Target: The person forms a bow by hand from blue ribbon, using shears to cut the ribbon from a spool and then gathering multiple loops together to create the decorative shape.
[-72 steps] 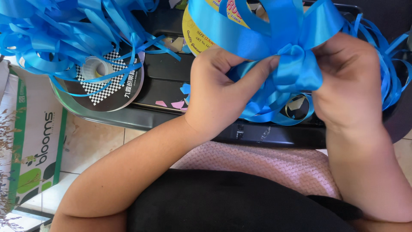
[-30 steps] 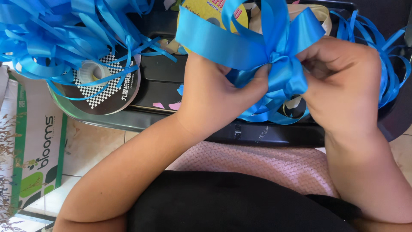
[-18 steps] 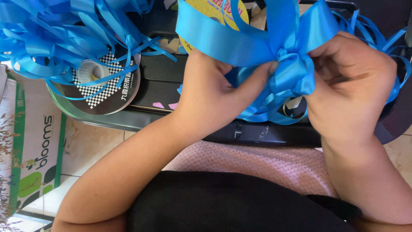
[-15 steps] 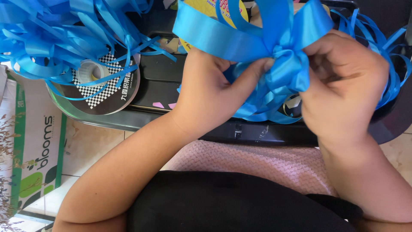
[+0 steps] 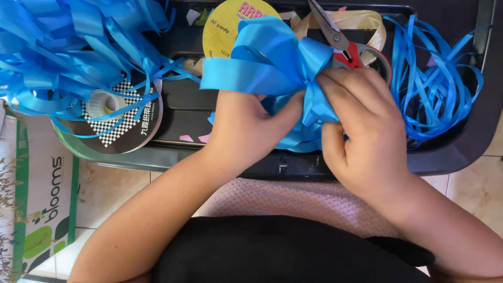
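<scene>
While my left hand [image 5: 246, 128] and right hand [image 5: 361, 126] were pressed close together over the black tray [image 5: 450, 157], both pinched shut on the waist of the blue ribbon bow [image 5: 277, 68], I judged the bow mostly shaped. Its loops were fanned out above my knuckles, though the middle looked only held, not yet tied. Red-handled scissors [image 5: 340, 39] lay just behind, and thin blue ribbon [image 5: 435, 89] was heaped to the right.
</scene>
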